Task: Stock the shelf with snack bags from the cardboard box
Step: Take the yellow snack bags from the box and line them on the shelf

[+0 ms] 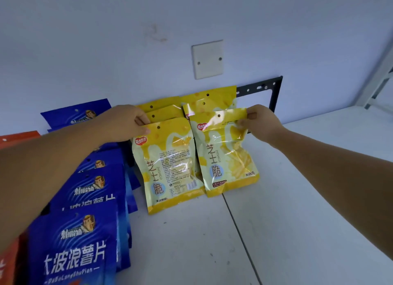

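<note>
Two yellow snack bags stand at the front of two short rows on the white shelf [297, 199]. My left hand [125, 123] pinches the top left corner of the left yellow bag [170, 165]. The top right corner of the right yellow bag [225, 152] is pinched by my right hand [261, 123]. Both bags stand upright with their bottoms on the shelf. More yellow bags [204, 101] lean against the wall behind them. The cardboard box is out of view.
A row of blue snack bags [85, 242] stands to the left, under my left forearm. Orange bags [19, 136] show at the far left edge. A white blank wall plate [207, 59] and a black metal bracket [274, 93] sit on the wall behind.
</note>
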The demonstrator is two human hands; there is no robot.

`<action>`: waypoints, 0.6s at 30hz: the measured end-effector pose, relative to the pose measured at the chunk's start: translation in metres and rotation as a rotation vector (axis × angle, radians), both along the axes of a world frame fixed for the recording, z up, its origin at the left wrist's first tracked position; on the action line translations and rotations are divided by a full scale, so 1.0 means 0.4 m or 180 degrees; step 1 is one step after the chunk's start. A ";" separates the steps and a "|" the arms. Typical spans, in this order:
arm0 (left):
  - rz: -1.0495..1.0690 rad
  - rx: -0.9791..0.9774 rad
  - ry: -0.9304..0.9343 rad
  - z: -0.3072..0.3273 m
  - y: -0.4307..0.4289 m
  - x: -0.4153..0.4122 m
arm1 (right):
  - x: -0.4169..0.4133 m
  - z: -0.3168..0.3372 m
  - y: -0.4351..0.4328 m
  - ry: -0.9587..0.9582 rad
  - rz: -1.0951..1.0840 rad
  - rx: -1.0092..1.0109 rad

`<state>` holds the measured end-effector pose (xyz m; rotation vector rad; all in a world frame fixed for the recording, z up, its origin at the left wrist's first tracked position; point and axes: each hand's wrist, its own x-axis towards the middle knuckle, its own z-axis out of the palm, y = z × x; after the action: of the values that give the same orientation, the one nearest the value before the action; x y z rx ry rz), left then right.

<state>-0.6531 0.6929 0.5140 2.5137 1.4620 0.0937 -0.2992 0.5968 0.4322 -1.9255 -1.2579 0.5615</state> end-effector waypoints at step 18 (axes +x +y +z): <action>-0.0902 -0.0102 -0.0532 0.019 -0.298 0.091 | -0.074 0.059 -0.377 -0.0100 0.0099 0.0237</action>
<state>-0.6167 0.5736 0.5217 2.5867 1.0267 0.2231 -0.3287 0.4458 0.4559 -1.8626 -1.3123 0.4950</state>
